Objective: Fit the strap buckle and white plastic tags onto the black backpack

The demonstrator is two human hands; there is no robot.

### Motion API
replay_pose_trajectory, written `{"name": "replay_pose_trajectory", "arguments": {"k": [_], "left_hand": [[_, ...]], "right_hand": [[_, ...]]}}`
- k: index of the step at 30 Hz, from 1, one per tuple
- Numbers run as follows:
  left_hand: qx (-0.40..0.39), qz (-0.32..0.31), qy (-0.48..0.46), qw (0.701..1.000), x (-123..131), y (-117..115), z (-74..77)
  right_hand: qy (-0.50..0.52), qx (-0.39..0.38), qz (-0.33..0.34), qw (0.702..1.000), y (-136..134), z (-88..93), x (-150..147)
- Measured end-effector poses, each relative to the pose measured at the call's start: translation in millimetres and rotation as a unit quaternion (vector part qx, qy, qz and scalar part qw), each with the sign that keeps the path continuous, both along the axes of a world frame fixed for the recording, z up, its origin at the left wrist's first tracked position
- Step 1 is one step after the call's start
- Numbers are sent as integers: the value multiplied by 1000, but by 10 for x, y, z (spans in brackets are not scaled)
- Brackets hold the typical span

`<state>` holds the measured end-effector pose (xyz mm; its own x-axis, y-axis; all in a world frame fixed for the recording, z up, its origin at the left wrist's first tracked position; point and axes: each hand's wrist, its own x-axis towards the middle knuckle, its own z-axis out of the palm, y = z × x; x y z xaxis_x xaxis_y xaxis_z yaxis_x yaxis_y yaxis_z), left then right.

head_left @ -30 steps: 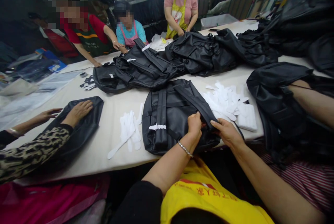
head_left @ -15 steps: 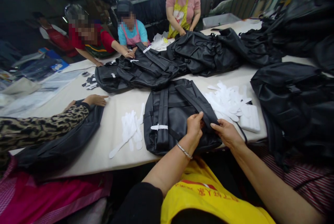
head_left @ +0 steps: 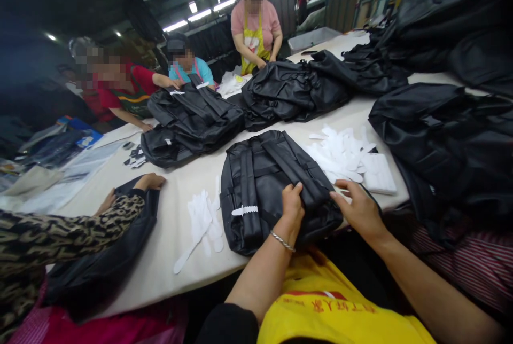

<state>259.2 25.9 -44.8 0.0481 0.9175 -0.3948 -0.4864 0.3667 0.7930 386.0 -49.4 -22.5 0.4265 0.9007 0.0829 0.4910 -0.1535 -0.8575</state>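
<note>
A black backpack (head_left: 276,173) lies on the table in front of me with its shoulder straps facing up. On its left shoulder strap (head_left: 247,184) sits a white strip with a wavy edge (head_left: 244,210). My left hand (head_left: 292,208) is closed on the lower part of the right shoulder strap (head_left: 294,165), thumb on top. At the backpack's right edge is my right hand (head_left: 356,208), its thumb against the edge and its index finger bent apart from it. Its other fingers are partly hidden.
White strips lie in a pile (head_left: 340,151) beside a white stack (head_left: 380,173), and more strips (head_left: 202,221) lie left. Other black bags (head_left: 296,90) cover the table's far side and right. A co-worker's patterned sleeve (head_left: 80,229) reaches over a dark bag at left. Several people work opposite.
The view has shifted, lowering nearby things in the picture. My right thumb and index finger have parted at the strap's edge. Across the table, a co-worker's bag has been shifted away from my backpack.
</note>
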Motion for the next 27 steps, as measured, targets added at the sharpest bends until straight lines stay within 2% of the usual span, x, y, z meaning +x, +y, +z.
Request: {"name": "replay_pose_trajectory", "arguments": {"k": [2, 4, 7, 10, 14, 16, 19, 21, 23, 27], "left_hand": [[-46, -28, -58, 997, -106, -1, 54], [-103, -68, -96, 988, -221, -8, 115], [-156, -116, -109, 975, -384, -18, 189], [-160, -145, -108, 971, -528, -29, 241], [-135, -146, -82, 977, -693, -71, 268], [-136, -134, -38, 981, -754, -105, 239], [-112, -98, 23, 989, -811, -145, 145], [-88, -92, 42, 991, -828, -150, 85], [-73, -104, 48, 991, -833, -141, 51], [-62, -129, 48, 989, -834, -125, 49]], "right_hand": [[5, -48, -27, 998, -68, -137, 129], [62, -94, -19, 993, -132, -337, 173], [137, -74, -30, 987, -223, -578, 33], [233, -68, -39, 969, -316, -656, -266], [274, -64, 15, 959, -420, -653, -593], [254, -65, 64, 963, -423, -649, -608], [187, -60, 112, 974, -319, -622, -388], [110, -58, 93, 988, -186, -578, -122], [13, -57, 47, 997, -23, -520, 176], [-181, -55, -21, 982, 343, -423, 625]]}}
